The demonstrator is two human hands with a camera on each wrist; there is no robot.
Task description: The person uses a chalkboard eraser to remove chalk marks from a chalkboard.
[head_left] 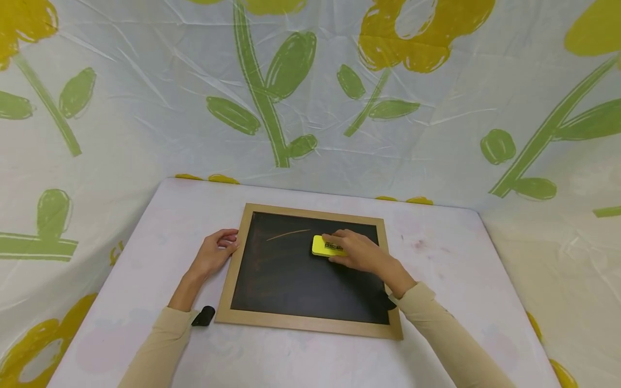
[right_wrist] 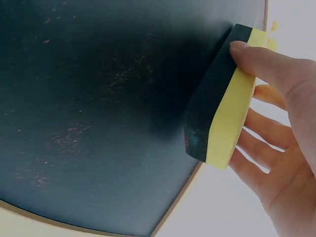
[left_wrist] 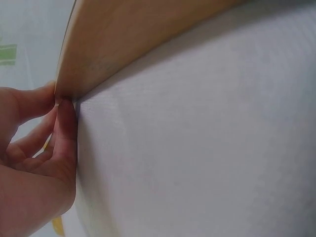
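Observation:
A wood-framed blackboard (head_left: 271, 280) lies flat on the white table (head_left: 461, 258). A faint chalk line (head_left: 287, 234) crosses its upper part. My right hand (head_left: 359, 252) grips a yellow eraser (head_left: 324, 246) with a dark felt underside (right_wrist: 207, 108), pressed on the board just right of the chalk line. In the right wrist view the thumb lies on the eraser's (right_wrist: 236, 116) near edge and the fingers wrap its far side. My left hand (head_left: 215, 253) rests at the board's left frame edge (left_wrist: 113, 44), fingertips (left_wrist: 64, 118) touching the wood.
A small black object (head_left: 204, 316) lies on the table by my left sleeve, near the board's bottom-left corner. A flower-patterned plastic sheet (head_left: 310, 91) hangs behind and around the table.

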